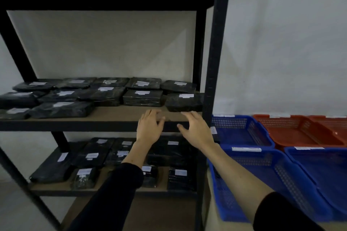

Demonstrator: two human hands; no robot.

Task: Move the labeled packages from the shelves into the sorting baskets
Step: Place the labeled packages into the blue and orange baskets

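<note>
Several black wrapped packages with white labels lie on the middle shelf [116, 113] of a dark metal rack. The nearest one, a black package [185, 102], sits at the shelf's right end. My left hand [150, 127] and my right hand [196, 129] hover over the shelf's front edge just below that package, fingers spread, holding nothing. More labeled packages [120, 155] fill the lower shelf, partly hidden by my forearms. Sorting baskets stand to the right on the floor: a blue basket [242, 131] and a red basket [298, 131] at the back.
Two more blue baskets [266, 180] [323, 170] stand in front, and a second red one [336, 124] at the far right. The rack's right upright post [216, 62] stands between shelf and baskets. A white wall is behind.
</note>
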